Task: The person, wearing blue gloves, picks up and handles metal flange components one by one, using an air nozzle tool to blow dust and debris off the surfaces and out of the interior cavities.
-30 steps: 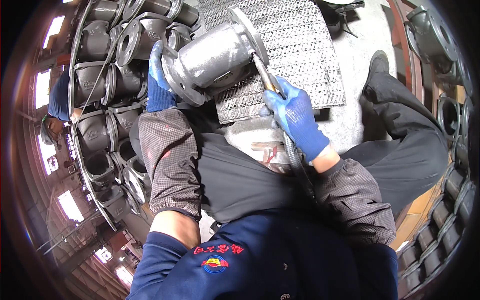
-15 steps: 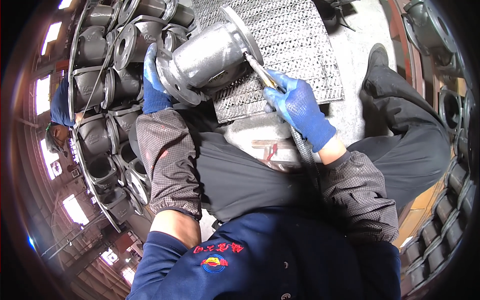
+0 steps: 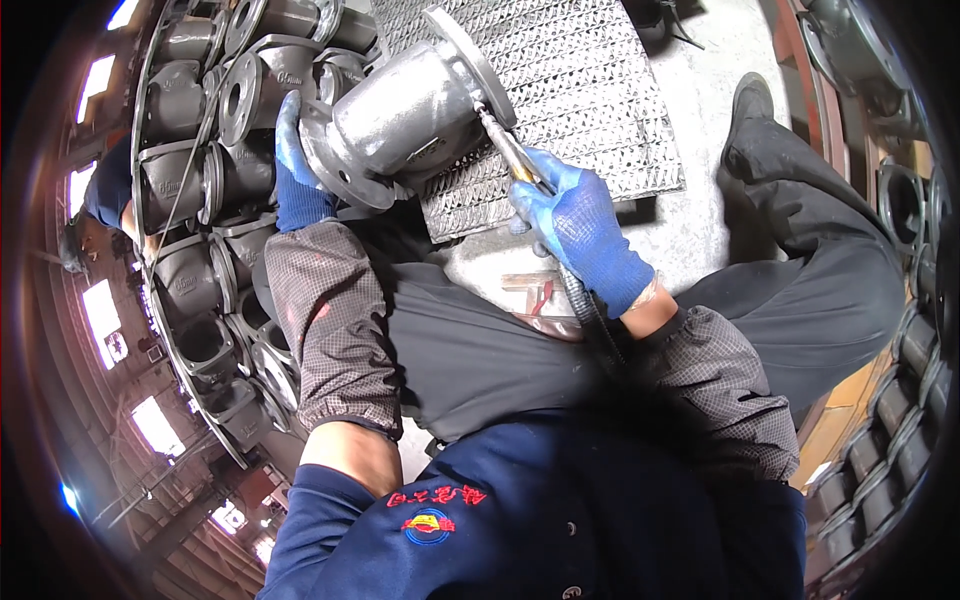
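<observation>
A grey flanged cast-metal valve body (image 3: pixel 405 105) lies tilted over the near left part of a ridged metal plate (image 3: pixel 570 90). My left hand (image 3: pixel 294 150), in a blue coated glove, grips the valve body by its left flange; part of the fingers is hidden behind the casting. In my right hand (image 3: pixel 580 215), also gloved in blue, is a slim hand grinder (image 3: pixel 518 160) with a brass-coloured section. Its tip touches the casting beside the right flange. A dark ribbed hose (image 3: pixel 585 310) runs from the tool back under my right wrist.
Stacked grey valve bodies (image 3: pixel 180 185) crowd the left side. More castings (image 3: pixel 905 400) line the right edge beyond my outstretched leg. A small reddish block (image 3: pixel 535 290) lies on the floor before me. Far left, another person (image 3: pixel 110 195) leans by the stack.
The valve body and my left hand have shifted slightly left. My right hand has moved left and a little down with the grinder, whose tip stays near the flange.
</observation>
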Demonstrator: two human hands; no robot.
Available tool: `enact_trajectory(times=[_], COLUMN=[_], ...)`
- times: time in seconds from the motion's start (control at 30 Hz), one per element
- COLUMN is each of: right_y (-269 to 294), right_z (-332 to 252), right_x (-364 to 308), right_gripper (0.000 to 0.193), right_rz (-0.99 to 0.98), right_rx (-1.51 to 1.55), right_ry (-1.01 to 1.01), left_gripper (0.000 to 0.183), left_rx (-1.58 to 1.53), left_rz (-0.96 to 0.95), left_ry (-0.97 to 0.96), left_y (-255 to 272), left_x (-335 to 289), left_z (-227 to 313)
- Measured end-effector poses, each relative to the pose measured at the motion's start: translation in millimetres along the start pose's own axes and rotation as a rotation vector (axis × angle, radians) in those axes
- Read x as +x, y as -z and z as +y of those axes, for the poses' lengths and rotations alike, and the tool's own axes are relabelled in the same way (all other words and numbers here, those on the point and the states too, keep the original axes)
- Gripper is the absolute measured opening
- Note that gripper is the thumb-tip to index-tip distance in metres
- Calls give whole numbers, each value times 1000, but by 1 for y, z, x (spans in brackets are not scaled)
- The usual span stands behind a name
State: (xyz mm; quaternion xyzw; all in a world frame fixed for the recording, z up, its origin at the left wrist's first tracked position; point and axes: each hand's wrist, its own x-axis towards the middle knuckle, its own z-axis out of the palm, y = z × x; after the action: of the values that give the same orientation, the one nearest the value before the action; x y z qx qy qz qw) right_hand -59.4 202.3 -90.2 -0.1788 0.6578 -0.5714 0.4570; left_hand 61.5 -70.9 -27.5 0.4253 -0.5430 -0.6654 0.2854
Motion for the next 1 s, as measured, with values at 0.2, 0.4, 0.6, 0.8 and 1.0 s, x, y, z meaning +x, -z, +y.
enact_trajectory(times=[0.2,0.4,0.6,0.8,1.0], right_y=[12,14,22,7,-16], right_z=[-23,-18,-26,-65,-79], right_x=[-1,11,6,-11,-18], right_gripper=[38,33,46,44,44], right_rz=[-35,-42,-141,-138,-297], right_rx=[202,198,254,241,243], right_ry=[-37,2,-63,-66,-122], left_gripper=[45,46,51,43,51], left_rx=[91,1,-272,-204,-267], left_rz=[71,139,-150,71,0], left_ry=[24,90,160,77,76], left_y=[-24,-19,-17,-27,-20], left_x=[-11,-5,-11,-13,8], left_z=[9,9,9,13,-8])
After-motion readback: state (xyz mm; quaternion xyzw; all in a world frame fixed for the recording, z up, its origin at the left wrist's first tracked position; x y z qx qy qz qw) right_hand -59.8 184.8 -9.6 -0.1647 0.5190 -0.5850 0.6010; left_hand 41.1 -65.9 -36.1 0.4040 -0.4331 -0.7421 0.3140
